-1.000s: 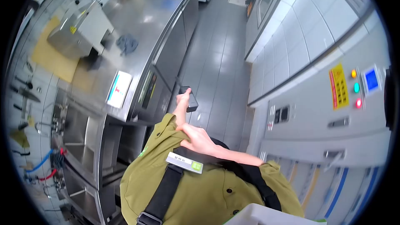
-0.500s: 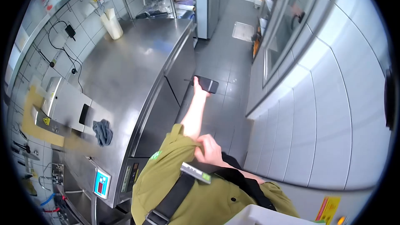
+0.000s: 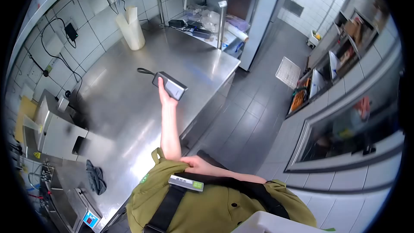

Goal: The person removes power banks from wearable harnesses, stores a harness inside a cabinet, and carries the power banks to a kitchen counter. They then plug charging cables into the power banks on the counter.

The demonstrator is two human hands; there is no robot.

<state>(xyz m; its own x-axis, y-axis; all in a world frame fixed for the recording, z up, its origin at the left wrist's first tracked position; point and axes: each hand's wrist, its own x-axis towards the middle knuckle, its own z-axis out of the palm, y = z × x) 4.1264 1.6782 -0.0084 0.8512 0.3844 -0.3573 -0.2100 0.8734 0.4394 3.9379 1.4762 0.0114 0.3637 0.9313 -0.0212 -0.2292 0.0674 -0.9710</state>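
Observation:
My left hand (image 3: 167, 97) is stretched out over the steel worktop (image 3: 125, 90), closed round a dark rectangular device (image 3: 171, 87). The thumb lies along its near side; the fingers under it are hidden. A short wrist strap (image 3: 145, 71) sticks out from the device's left end. My right hand (image 3: 196, 164) reaches across my chest, its fingers closed on the olive left sleeve (image 3: 166, 164) near the elbow. Just below that hand, a name badge (image 3: 186, 183) sits on a black strap (image 3: 166, 209).
On the worktop are a grey cloth (image 3: 95, 177), a steel machine (image 3: 60, 133), a scale (image 3: 89, 218) and a white holder (image 3: 130, 30). A wire shelf (image 3: 222, 17) stands at the back. Right of the worktop runs a tiled floor (image 3: 241, 116), beside a glazed window (image 3: 353, 125).
The view has turned rightward along the room. My left hand has moved from above the floor to above the worktop, still holding the device. My right hand stays at the sleeve.

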